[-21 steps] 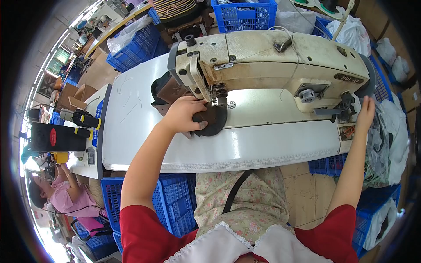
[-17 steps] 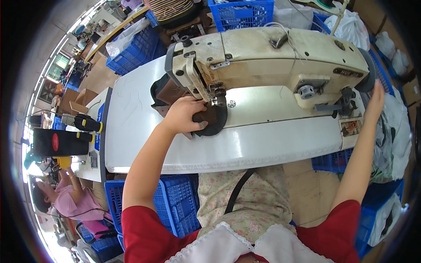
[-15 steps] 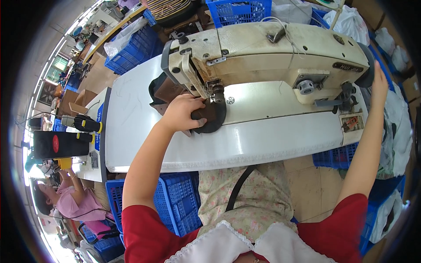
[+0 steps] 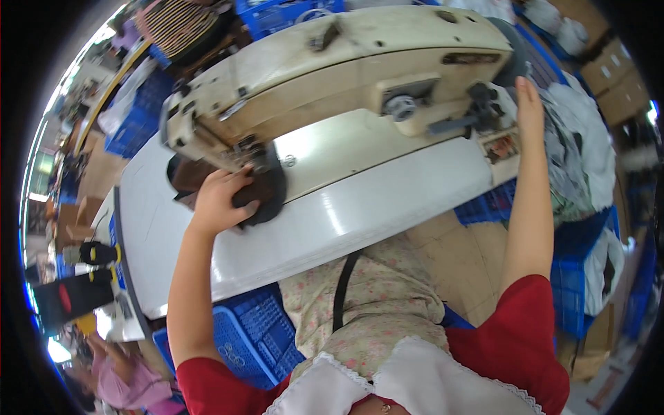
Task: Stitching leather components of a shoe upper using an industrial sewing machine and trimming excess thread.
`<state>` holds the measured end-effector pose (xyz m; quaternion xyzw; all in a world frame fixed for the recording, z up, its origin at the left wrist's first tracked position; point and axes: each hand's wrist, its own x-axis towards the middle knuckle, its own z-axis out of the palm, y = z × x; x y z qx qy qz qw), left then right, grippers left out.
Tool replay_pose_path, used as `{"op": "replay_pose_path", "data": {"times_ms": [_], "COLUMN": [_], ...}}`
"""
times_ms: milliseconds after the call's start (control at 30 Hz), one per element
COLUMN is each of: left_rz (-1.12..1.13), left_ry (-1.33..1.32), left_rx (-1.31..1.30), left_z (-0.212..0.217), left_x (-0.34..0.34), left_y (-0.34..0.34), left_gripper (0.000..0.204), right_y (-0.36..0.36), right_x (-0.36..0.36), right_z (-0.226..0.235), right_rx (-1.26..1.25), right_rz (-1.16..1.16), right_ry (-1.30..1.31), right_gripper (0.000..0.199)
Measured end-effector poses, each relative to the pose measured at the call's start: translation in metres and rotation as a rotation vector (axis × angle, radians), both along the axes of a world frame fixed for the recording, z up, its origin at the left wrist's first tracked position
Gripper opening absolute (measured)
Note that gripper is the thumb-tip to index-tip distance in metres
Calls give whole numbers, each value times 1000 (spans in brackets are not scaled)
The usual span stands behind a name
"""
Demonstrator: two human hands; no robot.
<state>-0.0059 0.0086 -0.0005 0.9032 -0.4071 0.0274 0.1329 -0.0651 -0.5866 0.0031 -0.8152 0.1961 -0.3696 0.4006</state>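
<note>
A cream sewing machine (image 4: 325, 90) stands on a white table. My left hand (image 4: 223, 199) rests on a dark brown, leather-like piece (image 4: 266, 197) under the needle area, thumb and fingers pressing it to the machine bed. The piece has a rounded dark edge on the right and folded panels on the left, partly hidden by my hand and the machine head. My right hand (image 4: 530, 111) is at the dark handwheel (image 4: 510, 52) on the machine's right end, fingers against its outer side. Motion blur softens the details.
Under the table's front edge is a blue plastic basket (image 4: 252, 339). Bags and grey cloth (image 4: 570, 152) pile up at the right, beside another blue crate (image 4: 570, 290). A person in pink (image 4: 128, 377) sits at the left, near another machine (image 4: 72, 301).
The whole view has swung, so machine and hands appear further left and tilted. My left hand stays on the brown piece, and my right hand stays at the handwheel.
</note>
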Motion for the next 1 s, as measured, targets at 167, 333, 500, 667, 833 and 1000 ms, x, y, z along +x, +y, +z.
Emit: {"op": "replay_pose_path", "data": {"times_ms": [167,333,500,667,833,1000], "left_rz": [2,-23,30,61,136,224], "left_ry": [-27,-88,-45,-24,-80,-135], "left_rx": [20,46,34,57,65,58], "left_z": [-2,0,-2,3,1,-4], "left_x": [3,-3,-3,-7,-23,-34], "left_y": [-10,-5,-7,-8,-14,-19], "left_gripper": [45,45,46,44,40,40], "right_y": [-29,-14,-32,10,183,340], "right_x": [-55,-75,-90,-94,-93,-69], "right_z": [-34,-49,-47,-49,-12,9], "right_rx": [-187,-588,-559,-245,795,721], "right_rz": [202,361,502,219,656,1056], "right_ry": [412,499,424,146,261,287], "right_gripper": [14,18,20,15,23,36]}}
